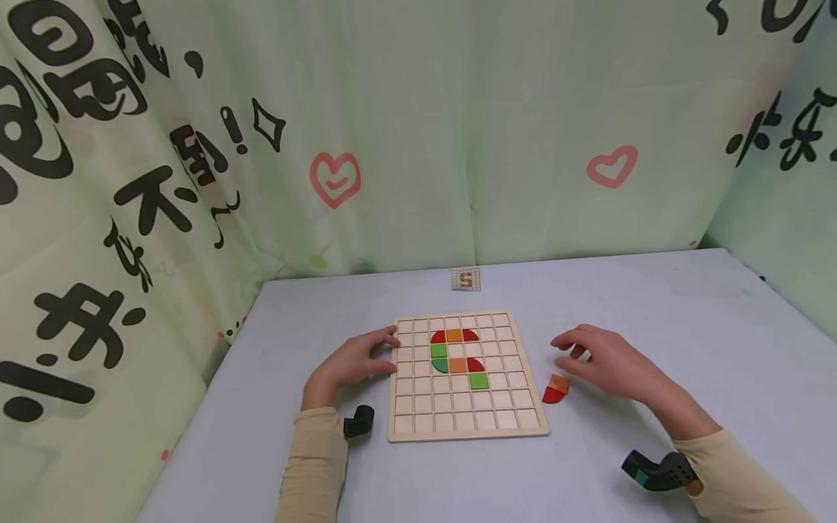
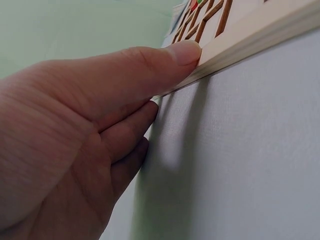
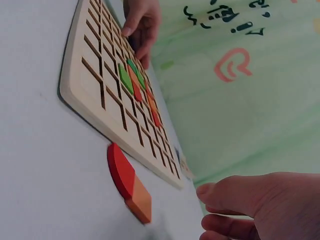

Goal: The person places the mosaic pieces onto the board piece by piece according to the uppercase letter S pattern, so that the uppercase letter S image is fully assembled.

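Observation:
A wooden grid board (image 1: 408, 403) lies on the table with coloured pieces set in its cells: red quarter-rounds (image 1: 470, 335), orange squares (image 1: 458, 365), light green squares (image 1: 479, 380) and one dark green quarter-round (image 1: 440, 365). At the board's left edge rests my left hand (image 1: 353, 359), its thumb (image 2: 175, 56) touching the rim in the left wrist view. My right hand (image 1: 608, 359) hovers right of the board, fingers loosely bent and holding nothing. Just below its fingertips lie a loose red quarter-round (image 1: 553, 395) and a loose orange square (image 1: 559, 382), touching each other.
A small card (image 1: 466, 280) with a printed grid pattern lies near the table's back edge. Behind the white-covered table (image 1: 314, 305) hangs a pale green curtain (image 1: 418, 131) with dark lettering and red hearts.

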A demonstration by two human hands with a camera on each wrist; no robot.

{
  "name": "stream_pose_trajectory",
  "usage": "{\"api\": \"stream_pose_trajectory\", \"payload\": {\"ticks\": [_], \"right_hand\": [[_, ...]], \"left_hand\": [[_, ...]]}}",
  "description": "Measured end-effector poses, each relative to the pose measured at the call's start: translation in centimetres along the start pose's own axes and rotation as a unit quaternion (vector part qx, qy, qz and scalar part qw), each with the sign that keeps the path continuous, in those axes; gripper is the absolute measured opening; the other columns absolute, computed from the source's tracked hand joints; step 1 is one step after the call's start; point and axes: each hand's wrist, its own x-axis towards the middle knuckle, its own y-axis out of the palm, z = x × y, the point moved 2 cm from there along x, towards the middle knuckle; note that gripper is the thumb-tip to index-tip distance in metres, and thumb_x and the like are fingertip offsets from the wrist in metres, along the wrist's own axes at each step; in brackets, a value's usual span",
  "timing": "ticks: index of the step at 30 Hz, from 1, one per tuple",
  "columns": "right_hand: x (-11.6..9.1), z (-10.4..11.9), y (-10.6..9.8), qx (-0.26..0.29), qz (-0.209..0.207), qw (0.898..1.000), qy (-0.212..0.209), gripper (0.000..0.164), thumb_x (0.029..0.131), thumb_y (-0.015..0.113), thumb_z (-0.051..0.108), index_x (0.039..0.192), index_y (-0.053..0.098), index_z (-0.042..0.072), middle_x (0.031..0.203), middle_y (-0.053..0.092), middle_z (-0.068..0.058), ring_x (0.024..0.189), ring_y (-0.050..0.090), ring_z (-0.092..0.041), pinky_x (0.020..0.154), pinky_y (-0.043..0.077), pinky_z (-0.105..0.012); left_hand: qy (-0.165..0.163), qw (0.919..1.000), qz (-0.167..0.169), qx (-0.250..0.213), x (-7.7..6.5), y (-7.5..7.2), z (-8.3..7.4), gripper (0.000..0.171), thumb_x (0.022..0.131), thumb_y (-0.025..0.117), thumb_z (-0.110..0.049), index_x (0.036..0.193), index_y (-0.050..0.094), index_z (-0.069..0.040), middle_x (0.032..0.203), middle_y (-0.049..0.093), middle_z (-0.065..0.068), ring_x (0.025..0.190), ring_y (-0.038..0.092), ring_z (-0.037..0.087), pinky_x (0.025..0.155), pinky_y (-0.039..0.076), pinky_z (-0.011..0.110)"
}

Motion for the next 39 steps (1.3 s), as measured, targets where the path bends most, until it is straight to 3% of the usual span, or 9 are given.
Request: {"api": "stream_pose_trajectory", "payload": {"ticks": [8,18,25,34,39], "right_hand": [[-1.4,-3.1,-2.1,-0.026,0.005,0.999,0.031,0.036,0.089,0.073,0.019,0.118,0.068,-0.002,0.108,0.069,-0.013,0.088,0.063,-0.019,0.07,0.053,-0.031],[-1.4,-4.8,-1.9,-0.037,0.092,0.993,0.063,0.044,0.085,0.078,0.016,0.122,0.066,-0.005,0.103,0.064,-0.013,0.09,0.056,-0.023,0.07,0.054,-0.031],[-1.1,-5.0,-1.8,-0.034,0.074,0.994,0.069,0.041,0.084,0.078,0.009,0.12,0.066,-0.006,0.104,0.063,-0.017,0.088,0.058,-0.024,0.071,0.057,-0.035],[-1.1,-5.2,-0.8,-0.012,0.068,0.996,0.055,0.029,0.085,0.074,0.003,0.112,0.068,-0.004,0.1,0.065,-0.01,0.088,0.058,-0.021,0.071,0.055,-0.032],[-0.8,-4.8,-0.8,-0.018,0.049,0.998,0.045,0.024,0.086,0.071,0.001,0.11,0.069,-0.004,0.098,0.068,-0.009,0.086,0.061,-0.021,0.074,0.058,-0.038]], "left_hand": [[-0.009,0.9999,0.003,0.003,0.0,0.0,0.0,0.039,0.088,0.078,-0.018,0.124,0.066,-0.012,0.159,0.042,0.003,0.15,0.034,0.027,0.122,0.031,0.045],[-0.006,1.0,0.005,0.004,0.1,0.0,0.0,0.039,0.088,0.078,-0.018,0.124,0.066,-0.012,0.159,0.042,0.003,0.15,0.033,0.027,0.122,0.031,0.045],[-0.004,1.0,0.0,0.004,0.1,0.0,0.0,0.038,0.088,0.078,-0.018,0.124,0.066,-0.012,0.159,0.042,0.004,0.15,0.034,0.028,0.122,0.031,0.046],[-0.006,1.0,0.0,-0.002,0.1,0.2,0.1,0.037,0.087,0.078,-0.018,0.123,0.067,-0.013,0.159,0.042,0.005,0.149,0.035,0.029,0.122,0.032,0.047],[-0.003,1.0,-0.001,0.003,0.1,0.1,0.1,0.038,0.088,0.078,-0.019,0.123,0.067,-0.013,0.159,0.042,0.005,0.149,0.035,0.029,0.122,0.031,0.047]]}}
